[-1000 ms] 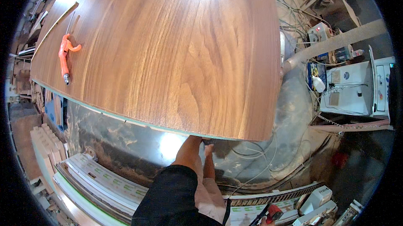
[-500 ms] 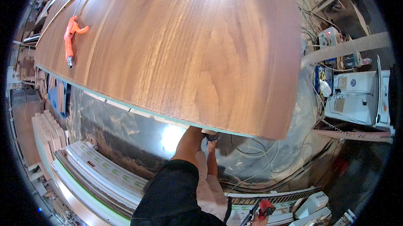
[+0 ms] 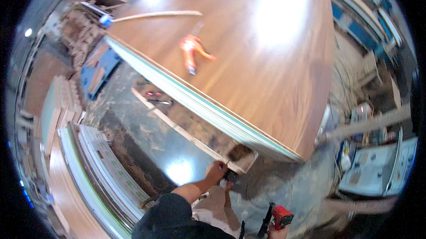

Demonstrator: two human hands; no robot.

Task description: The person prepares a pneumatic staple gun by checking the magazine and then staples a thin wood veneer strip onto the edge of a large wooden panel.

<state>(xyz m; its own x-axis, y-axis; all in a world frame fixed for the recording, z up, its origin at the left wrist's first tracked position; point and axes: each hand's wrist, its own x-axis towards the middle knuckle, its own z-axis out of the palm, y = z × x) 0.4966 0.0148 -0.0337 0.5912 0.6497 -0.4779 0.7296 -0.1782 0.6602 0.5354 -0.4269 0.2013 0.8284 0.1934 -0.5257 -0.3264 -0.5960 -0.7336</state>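
At the near end of a pale wooden rail (image 3: 184,133), the left hand (image 3: 216,170) is sitting low, with its fingers turning inward around something that blur and shadow are hiding; I cannot tell whether it is gripping or only touching the rail. A dark sleeve (image 3: 165,214) is covering the upper part of that arm.

To the right of the left hand and nearer the body, the right hand (image 3: 278,232) is wrapping its fingers around a red and black power tool (image 3: 282,217), whose red body is showing just above the hand.

Ahead of both hands, a big stack of panels (image 3: 266,97) is spreading its wood-grain top, with pale and greenish edges showing along the side facing the left hand. On that top, well ahead of the left hand and slightly to its left, an orange blow gun (image 3: 190,49) is lying near a thin strip (image 3: 157,15).

Left of the left hand, long white boards (image 3: 111,159) are lying side by side. Well ahead and to the right of the right hand, a ribbed hose (image 3: 370,126) is stretching above a white cabinet (image 3: 375,165).
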